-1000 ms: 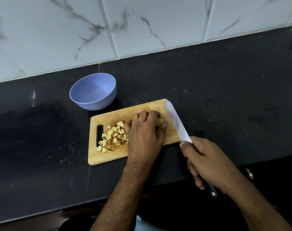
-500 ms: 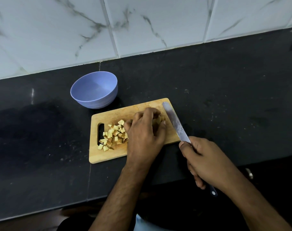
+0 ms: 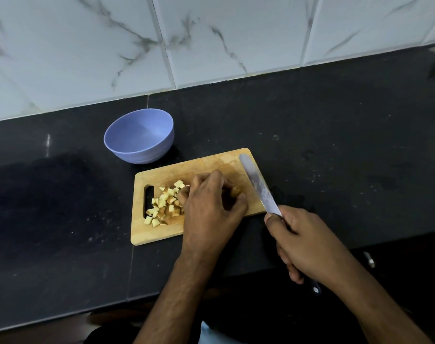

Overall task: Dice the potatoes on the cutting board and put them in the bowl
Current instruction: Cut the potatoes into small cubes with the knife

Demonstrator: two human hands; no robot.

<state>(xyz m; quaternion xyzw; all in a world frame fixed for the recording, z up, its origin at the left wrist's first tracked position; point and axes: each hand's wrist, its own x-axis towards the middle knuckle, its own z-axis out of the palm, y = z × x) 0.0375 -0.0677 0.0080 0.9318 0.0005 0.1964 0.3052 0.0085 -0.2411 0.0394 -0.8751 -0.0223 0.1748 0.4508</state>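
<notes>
A wooden cutting board (image 3: 201, 167) lies on the black counter. A pile of diced potato cubes (image 3: 163, 206) sits on its left half, near the handle slot. My left hand (image 3: 211, 207) rests on the board's middle, fingers curled over a potato piece (image 3: 236, 191) that mostly hides under them. My right hand (image 3: 303, 242) grips the dark handle of a knife (image 3: 258, 184); its blade lies along the board's right edge, tip pointing away from me. An empty lavender bowl (image 3: 139, 137) stands just behind the board's left end.
The black stone counter (image 3: 335, 150) stretches to both sides of the board. A white marble-patterned tiled wall (image 3: 211, 45) rises behind it. The counter's front edge runs just below my forearms.
My left hand has curled tighter over the potato piece and shifted slightly. The knife blade has stayed by the board's right edge.
</notes>
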